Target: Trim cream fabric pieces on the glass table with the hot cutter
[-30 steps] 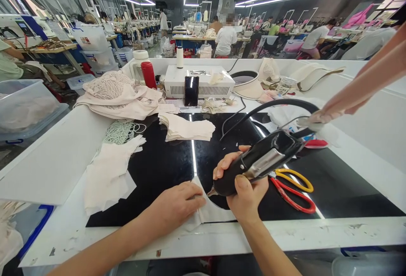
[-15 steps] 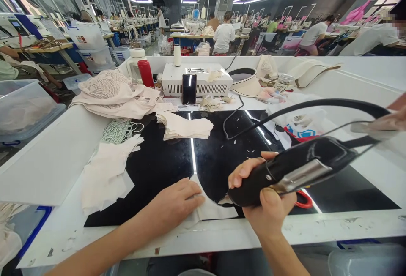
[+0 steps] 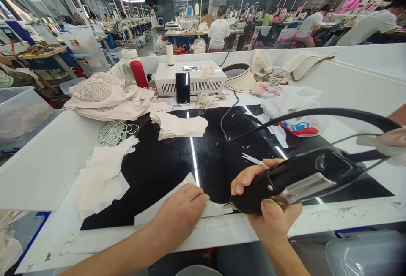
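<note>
My left hand [image 3: 187, 208] rests with curled, closed fingers on a pale fabric piece [image 3: 152, 212] at the front edge of the black work surface [image 3: 165, 157]. My right hand [image 3: 269, 217] wraps round a black corded electric cutter [image 3: 304, 174] with a metal lever along its side. The cutter's nose points left and down at the right end of the fabric, close to my left fingertips; its tip is barely visible. Just behind my right fingers lie scissors [image 3: 252, 158], blades showing and handles mostly hidden.
Stacked cut pieces [image 3: 179, 126] lie at the back, more pale pieces [image 3: 103, 174] at the left. Green cord [image 3: 116, 133], a lace garment [image 3: 104, 96], a phone [image 3: 183, 88], a vented white box [image 3: 190, 79] and a plastic bag [image 3: 294, 102] surround them. The cutter's cable [image 3: 317, 112] arches right.
The fabric now shows more to the left under my left hand, which sits nearer the cutter. Scissor blades have come into sight behind my right hand; a red loop there is gone from view.
</note>
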The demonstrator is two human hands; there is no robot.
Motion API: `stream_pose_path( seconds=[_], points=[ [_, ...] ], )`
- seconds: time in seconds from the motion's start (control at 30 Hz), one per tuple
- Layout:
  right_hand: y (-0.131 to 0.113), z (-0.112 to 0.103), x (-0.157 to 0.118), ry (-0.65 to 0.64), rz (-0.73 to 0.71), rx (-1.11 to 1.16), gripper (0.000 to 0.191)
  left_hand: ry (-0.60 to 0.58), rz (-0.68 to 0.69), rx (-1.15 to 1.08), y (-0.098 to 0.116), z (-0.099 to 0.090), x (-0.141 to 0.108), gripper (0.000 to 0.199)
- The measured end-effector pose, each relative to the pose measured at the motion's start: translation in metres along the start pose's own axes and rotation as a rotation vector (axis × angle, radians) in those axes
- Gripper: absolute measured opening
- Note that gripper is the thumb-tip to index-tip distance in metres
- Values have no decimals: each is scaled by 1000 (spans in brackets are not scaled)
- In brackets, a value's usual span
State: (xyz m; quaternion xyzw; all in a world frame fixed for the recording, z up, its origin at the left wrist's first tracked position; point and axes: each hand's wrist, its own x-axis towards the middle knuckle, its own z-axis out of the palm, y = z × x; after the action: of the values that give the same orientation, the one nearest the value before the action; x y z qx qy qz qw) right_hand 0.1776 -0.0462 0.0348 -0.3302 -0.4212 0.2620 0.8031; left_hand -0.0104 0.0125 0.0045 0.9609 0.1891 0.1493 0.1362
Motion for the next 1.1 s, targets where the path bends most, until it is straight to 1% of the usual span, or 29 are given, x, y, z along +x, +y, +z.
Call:
stream_pose_path(
  seconds=[0.27, 0.4, 0.57, 0.67, 0.93, 1.1],
  points=[
    [-1, -2, -2, -10, -1, 0, 46, -25, -33, -109, -2, 0, -12, 20],
    [0, -2, -2, -11, -10, 0, 46, -50, -8, -61, -3, 1, -18, 24],
    [1, 3, -1, -2, -11, -2, 45, 16, 68, 43, -1, 5, -23, 24],
    [2, 8, 0, 11, -3, 20, 46, 12, 81, 77, -1, 8, -25, 26],
    [9, 17, -2, 1, 26, 52, 47, 34, 104, 92, 0, 7, -24, 24],
    [11, 18, -1, -4, 50, 41, 42, 19, 94, 75, 1, 6, -24, 25]
  ],
)
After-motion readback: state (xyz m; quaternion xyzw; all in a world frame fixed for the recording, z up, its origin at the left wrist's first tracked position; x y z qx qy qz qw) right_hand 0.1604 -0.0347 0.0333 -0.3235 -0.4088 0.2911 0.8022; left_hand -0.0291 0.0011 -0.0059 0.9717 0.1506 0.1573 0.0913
